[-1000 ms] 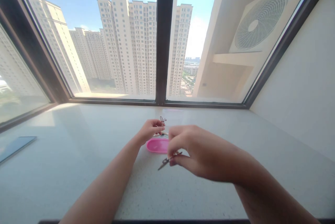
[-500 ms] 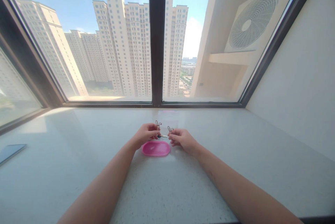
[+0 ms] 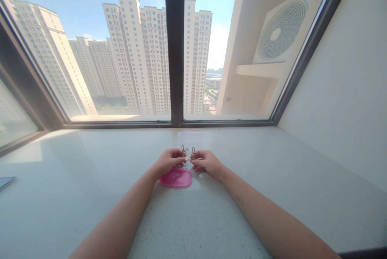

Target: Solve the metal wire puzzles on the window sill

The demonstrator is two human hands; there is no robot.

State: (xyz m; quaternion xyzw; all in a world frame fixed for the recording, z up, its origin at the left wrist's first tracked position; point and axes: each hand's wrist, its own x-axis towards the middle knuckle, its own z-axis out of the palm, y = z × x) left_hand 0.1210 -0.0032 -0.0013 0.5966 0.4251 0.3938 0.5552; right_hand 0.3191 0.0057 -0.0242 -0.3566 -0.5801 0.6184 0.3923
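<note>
My left hand (image 3: 171,159) is closed in a pinch on a thin brown looped cord (image 3: 183,148), whose loops stick up like two ears. Opposite it, my right hand (image 3: 208,162) pinches a similar looped brown piece (image 3: 193,151). A small pale, narrow piece (image 3: 188,159) bridges the gap between the fingertips; its exact kind is too small to make out. Just below the left hand, a shallow pink oval dish (image 3: 176,178) lies on the pale speckled surface. The fingers hide parts of the held pieces.
Behind the hands lies a clear plastic bag (image 3: 190,137) with a purplish top edge. A flat grey-blue object (image 3: 6,182) sits at the far left. The dark window frame (image 3: 121,124) borders the sill at the back, and a white wall (image 3: 338,89) stands on the right.
My hands have come closer together, bringing the two looped pieces nearly side by side. The view has shifted slightly, so the dish and window appear a little lower and further left.
</note>
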